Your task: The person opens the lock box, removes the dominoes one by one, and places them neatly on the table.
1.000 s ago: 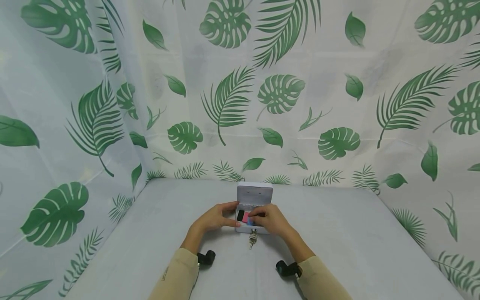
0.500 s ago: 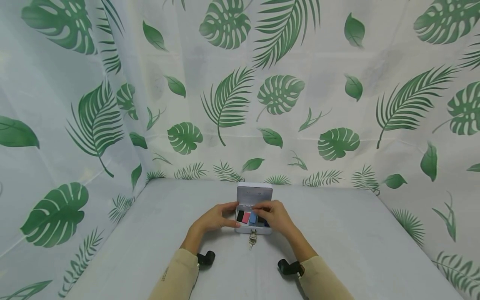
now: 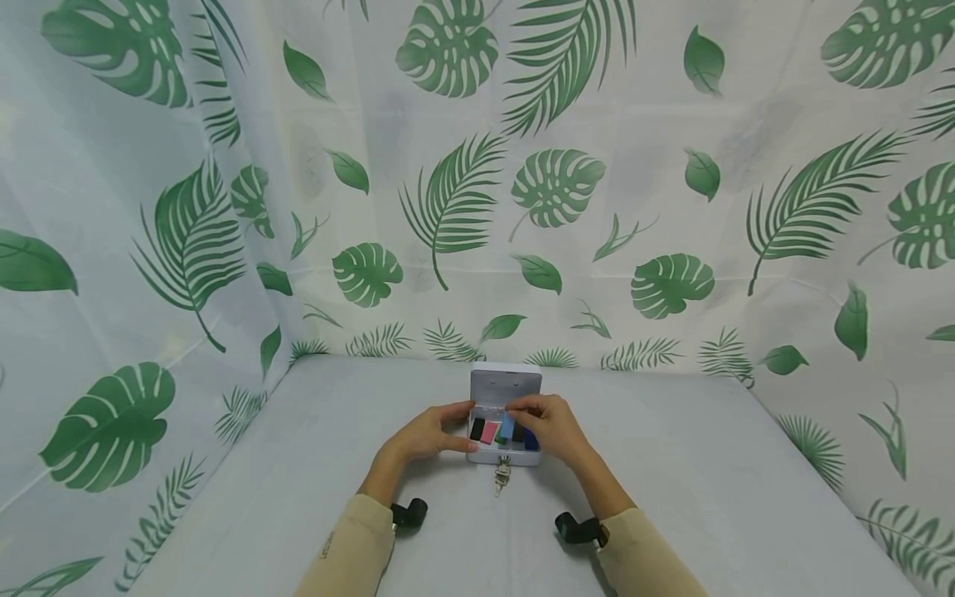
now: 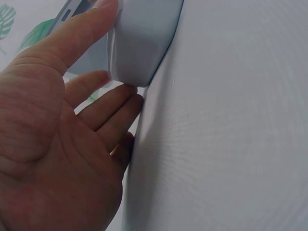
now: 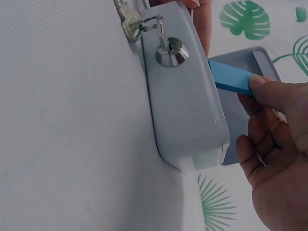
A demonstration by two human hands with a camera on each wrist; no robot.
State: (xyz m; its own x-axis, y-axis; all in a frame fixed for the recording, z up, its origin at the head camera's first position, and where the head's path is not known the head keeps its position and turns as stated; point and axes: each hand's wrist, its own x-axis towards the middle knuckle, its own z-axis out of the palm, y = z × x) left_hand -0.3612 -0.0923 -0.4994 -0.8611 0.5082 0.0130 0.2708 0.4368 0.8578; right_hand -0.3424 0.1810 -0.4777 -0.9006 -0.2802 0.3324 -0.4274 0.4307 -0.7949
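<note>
A small white metal cash box [image 3: 488, 458] stands on the table with its lid [image 3: 507, 387] raised. My left hand [image 3: 424, 433] holds the box at its left end, thumb near the front corner and forefinger towards the back. With thumb and fingers my right hand [image 3: 555, 429] pinches one end of a light blue rectangular block [image 5: 232, 78], tilted up over the box. Inside lie a black block [image 3: 477, 429], a pink block [image 3: 489, 433], a partly hidden green piece [image 3: 500, 437] and a dark blue piece [image 3: 531, 440]. The right hand partly covers the box's right end.
Keys [image 5: 129, 23] hang on a ring from the key in the front lock [image 5: 172, 53]. A white cloth covers the table [image 3: 671, 464]. Behind and to the sides hangs a leaf-printed curtain [image 3: 462, 315]. Each wrist carries a black camera.
My right hand has drawn back to the right and up, raising the light blue block's end. The green piece now shows beneath it. My left hand has stayed on the box.
</note>
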